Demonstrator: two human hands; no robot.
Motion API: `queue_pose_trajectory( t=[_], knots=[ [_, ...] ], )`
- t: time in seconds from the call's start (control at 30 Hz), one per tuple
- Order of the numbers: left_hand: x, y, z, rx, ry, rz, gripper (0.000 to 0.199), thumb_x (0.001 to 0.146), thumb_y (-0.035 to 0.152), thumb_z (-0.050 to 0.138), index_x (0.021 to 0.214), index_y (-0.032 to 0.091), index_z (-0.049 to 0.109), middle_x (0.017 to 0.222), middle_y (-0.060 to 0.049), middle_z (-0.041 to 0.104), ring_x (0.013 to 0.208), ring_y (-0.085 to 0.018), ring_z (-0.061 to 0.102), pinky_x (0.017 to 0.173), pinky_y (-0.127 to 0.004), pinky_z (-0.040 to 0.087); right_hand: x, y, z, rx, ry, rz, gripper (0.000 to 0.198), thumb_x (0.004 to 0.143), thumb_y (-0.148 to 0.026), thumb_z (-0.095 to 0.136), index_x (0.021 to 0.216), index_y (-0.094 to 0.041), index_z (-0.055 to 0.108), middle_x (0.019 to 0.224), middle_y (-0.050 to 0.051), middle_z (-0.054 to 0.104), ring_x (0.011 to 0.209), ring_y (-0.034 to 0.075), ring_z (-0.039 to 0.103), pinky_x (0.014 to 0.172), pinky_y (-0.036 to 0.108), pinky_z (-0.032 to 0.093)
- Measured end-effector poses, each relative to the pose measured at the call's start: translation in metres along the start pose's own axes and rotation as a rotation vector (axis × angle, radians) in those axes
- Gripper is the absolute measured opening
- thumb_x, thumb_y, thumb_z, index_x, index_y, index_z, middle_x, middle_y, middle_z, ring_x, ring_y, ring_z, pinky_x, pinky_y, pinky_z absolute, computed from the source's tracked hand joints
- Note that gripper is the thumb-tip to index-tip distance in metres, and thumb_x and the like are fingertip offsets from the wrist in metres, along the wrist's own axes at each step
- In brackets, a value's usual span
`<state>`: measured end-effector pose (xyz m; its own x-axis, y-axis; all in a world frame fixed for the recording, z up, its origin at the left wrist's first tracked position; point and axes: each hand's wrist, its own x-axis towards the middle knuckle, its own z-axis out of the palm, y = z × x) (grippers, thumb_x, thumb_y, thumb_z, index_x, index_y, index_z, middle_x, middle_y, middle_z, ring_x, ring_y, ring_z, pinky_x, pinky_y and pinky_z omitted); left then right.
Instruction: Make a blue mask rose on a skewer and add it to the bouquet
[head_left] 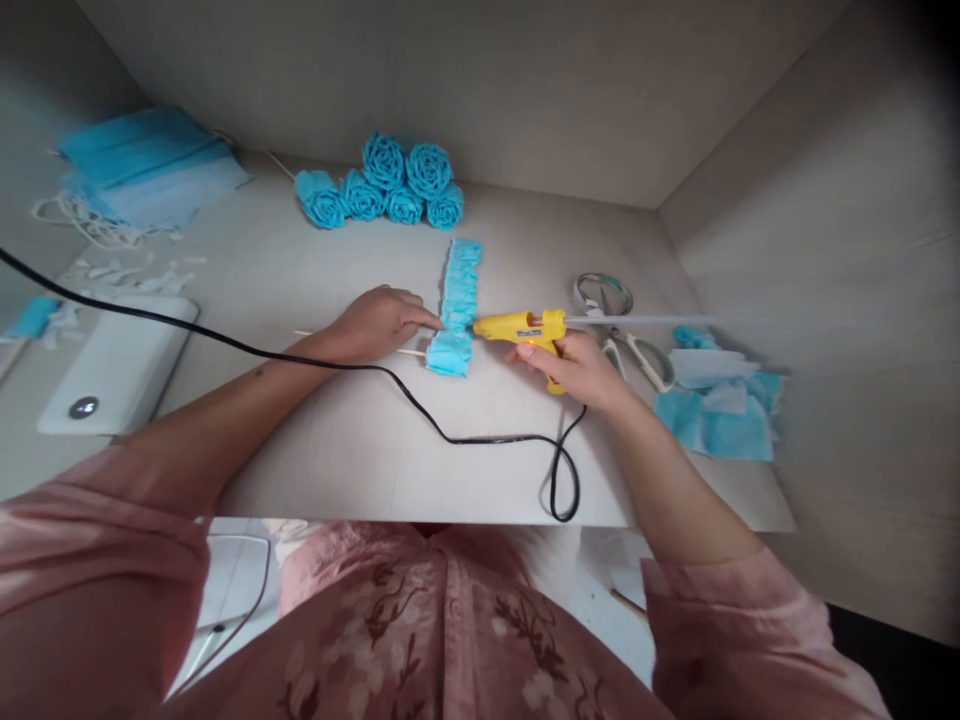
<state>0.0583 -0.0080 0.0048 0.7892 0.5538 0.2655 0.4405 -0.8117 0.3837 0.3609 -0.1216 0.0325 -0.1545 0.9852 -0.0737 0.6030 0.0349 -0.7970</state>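
Looped, smooth black cord [480,440] lay nearest on the tabletop [337,460]. Yellow plastic glue gun [514,326], translucent rod [645,320] seated in its rear: gripped by the right hand [581,368]. Ruffled blue strip [460,285], mid-tabletop: left hand [379,322] touched its edge, index extended; any grip could not be told. Farther: six crinkled, rolled rosettes [405,203], clustered.

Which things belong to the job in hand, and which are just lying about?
In use: yellow glue gun, in the right hand; its black cord; ruffled blue strip, touched by the left hand; stick at its near end.

Apparently just lying there: scissors; white device; blue rosettes; blue scraps.
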Motion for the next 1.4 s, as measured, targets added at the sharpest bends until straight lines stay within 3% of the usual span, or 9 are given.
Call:
queue_pose_trajectory(
  t=[0.23,0.4,0.63,1.1,1.4],
  knots=[
    [0.001,0.001,-0.001,0.018,-0.014,0.002,0.044,0.093,0.015,0.046,0.112,0.025,0.084,0.099,-0.004,0.080,0.090,-0.017,0.071,0.087,-0.027,0.052,0.000,-0.004,-0.005,0.128,-0.010,0.032,0.045,0.088,-0.060,0.064,0.089,-0.017,0.078,0.087,0.009,0.075,0.068,0.016,0.058,0.055,0.027,0.039],
    [0.001,0.001,-0.001,0.019,-0.003,0.012,0.044,0.093,0.016,0.045,0.112,0.024,0.084,0.098,-0.004,0.080,0.089,-0.016,0.071,0.087,-0.027,0.052,-0.002,-0.003,-0.012,0.138,-0.011,0.062,0.045,0.088,-0.059,0.065,0.087,-0.016,0.078,0.080,0.007,0.073,0.064,0.014,0.055,0.055,0.027,0.038],
    [0.003,-0.002,0.000,0.005,-0.001,0.025,0.045,0.091,0.015,0.045,0.111,0.024,0.084,0.096,-0.004,0.080,0.087,-0.017,0.070,0.086,-0.026,0.053,-0.004,-0.002,-0.019,0.176,0.035,0.062,0.037,0.088,-0.059,0.067,0.086,-0.023,0.077,0.097,0.009,0.079,0.070,0.018,0.061,0.057,0.031,0.044],
    [0.003,-0.004,0.001,-0.006,-0.007,0.034,0.045,0.091,0.016,0.045,0.111,0.023,0.084,0.095,-0.004,0.080,0.086,-0.016,0.070,0.084,-0.026,0.052,-0.003,-0.003,-0.013,0.127,-0.064,0.034,0.045,0.088,-0.061,0.064,0.086,-0.019,0.079,0.077,0.005,0.071,0.064,0.015,0.057,0.054,0.027,0.039],
    [0.002,-0.004,0.000,-0.043,-0.026,0.010,0.044,0.092,0.016,0.046,0.112,0.023,0.083,0.098,-0.004,0.080,0.089,-0.015,0.071,0.087,-0.025,0.052,0.001,-0.001,0.001,0.070,-0.047,-0.012,0.049,0.090,-0.062,0.061,0.090,-0.016,0.080,0.075,0.005,0.068,0.062,0.014,0.055,0.054,0.026,0.040]
  ],
)
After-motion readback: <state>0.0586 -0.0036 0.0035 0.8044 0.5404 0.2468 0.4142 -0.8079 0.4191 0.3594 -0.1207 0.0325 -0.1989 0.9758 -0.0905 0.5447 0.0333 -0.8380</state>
